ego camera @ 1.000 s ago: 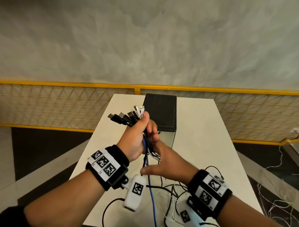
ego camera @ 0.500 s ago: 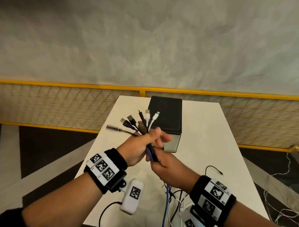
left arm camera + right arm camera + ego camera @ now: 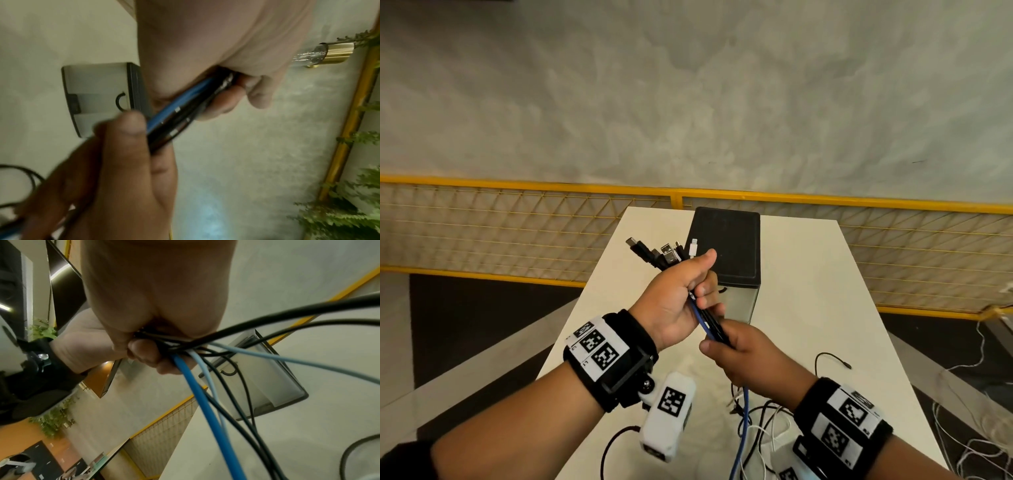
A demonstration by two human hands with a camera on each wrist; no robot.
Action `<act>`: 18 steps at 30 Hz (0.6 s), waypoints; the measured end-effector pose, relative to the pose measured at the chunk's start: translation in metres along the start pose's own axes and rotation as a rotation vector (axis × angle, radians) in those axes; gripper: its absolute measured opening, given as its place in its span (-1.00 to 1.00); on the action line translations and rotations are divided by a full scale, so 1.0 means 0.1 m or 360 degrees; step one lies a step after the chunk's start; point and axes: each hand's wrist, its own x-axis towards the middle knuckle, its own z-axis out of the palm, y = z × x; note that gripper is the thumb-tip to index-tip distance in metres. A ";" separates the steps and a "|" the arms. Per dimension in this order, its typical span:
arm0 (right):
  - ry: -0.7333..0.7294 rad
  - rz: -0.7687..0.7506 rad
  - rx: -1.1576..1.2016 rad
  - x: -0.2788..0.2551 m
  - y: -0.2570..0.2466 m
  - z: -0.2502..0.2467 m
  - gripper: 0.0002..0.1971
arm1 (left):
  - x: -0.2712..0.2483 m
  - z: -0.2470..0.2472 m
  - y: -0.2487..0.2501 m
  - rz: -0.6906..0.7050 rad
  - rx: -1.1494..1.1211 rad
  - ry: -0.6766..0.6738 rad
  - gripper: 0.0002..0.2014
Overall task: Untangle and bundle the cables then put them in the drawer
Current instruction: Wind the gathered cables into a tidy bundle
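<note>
Left hand (image 3: 674,301) grips the gathered black, white and blue cables (image 3: 707,320) below their plugs; right hand (image 3: 748,358) closes round them lower down, likely to draw the strands straight before coiling.

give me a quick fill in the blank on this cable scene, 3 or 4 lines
1. Both hands grip the same bundle of ____.
2. The left hand holds the bundle just below the connectors, and the right hand grips it ____ down.
3. Among the black cables, the thick coloured cable is ____.
4. The drawer box stands on the ____.

Missing words: cables; lower; blue; table
</note>
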 end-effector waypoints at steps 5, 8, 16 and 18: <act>-0.0084 0.0087 -0.0025 -0.07 0.07 0.04 -0.81 | -0.01 0.05 -0.06 0.0018 0.0190 0.0067 -0.46; -0.0096 0.0136 -0.0075 -0.10 0.08 0.00 -0.80 | 0.00 0.02 -0.05 0.0044 0.0187 0.0112 -0.47; 0.0611 -0.0103 -0.0500 -0.12 0.07 0.04 -0.55 | 0.07 0.06 -0.05 0.0011 -0.0046 0.0375 -0.56; 0.0728 -0.0302 -0.0727 -0.08 0.02 0.07 -0.59 | 0.09 0.08 -0.07 -0.0017 -0.0123 0.0440 -0.56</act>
